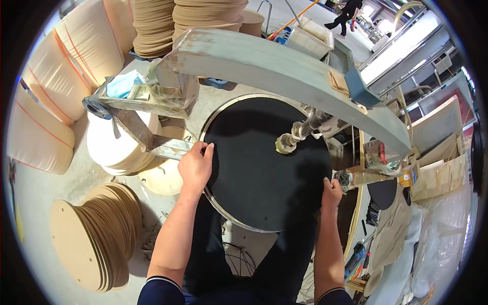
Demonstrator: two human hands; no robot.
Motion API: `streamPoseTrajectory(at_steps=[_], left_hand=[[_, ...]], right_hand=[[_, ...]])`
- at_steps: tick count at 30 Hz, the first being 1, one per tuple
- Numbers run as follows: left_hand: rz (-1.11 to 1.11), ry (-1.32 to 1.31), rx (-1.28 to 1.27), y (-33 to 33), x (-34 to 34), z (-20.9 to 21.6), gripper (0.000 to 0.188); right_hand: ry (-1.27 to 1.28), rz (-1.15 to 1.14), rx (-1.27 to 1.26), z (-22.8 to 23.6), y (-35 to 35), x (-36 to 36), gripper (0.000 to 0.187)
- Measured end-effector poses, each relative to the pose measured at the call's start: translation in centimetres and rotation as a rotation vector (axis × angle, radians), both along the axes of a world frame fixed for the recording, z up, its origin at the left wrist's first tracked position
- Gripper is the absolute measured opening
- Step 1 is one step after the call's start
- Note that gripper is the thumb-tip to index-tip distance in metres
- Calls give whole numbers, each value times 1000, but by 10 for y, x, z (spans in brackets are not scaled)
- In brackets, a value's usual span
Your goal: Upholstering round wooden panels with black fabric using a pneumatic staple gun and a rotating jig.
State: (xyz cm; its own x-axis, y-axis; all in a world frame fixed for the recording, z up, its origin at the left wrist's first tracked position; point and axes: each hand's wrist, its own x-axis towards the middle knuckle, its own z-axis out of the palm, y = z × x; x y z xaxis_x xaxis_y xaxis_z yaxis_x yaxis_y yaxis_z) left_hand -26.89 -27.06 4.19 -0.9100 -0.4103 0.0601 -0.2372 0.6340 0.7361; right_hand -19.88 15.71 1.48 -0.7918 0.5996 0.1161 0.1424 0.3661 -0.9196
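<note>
A large black round disc (254, 178) lies in front of me on a round plate with a pale metal rim (223, 215). My left hand (197, 166) is closed on the left edge of the disc, thumb and fingers pinched there. At the opposite edge my right hand (331, 194) is closed on the rim of the disc, its fingertips partly hidden. Over the right part of the disc hangs a tape-wrapped rod (297, 136) of the machine, its end above the black surface; I cannot tell whether it touches.
A thick grey machine arm (254, 51) arches across above the disc. Stacks of brown round boards stand at the lower left (96, 234) and far side (208, 15). Wrapped pale rolls (51, 76) line the left. Tools (358, 259) lie at the right. A person (346, 15) walks far off.
</note>
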Motion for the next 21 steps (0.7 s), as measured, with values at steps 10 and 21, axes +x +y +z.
streamPoseTrajectory(at_steps=[10,21], left_hand=[[-1,88,-31,-2,-8,-3,29],[-48,181,315,-12,0,-14,22]], right_hand=[[14,7,95,-9,5,1,35],[44,-112,84,-17,26,0,21]])
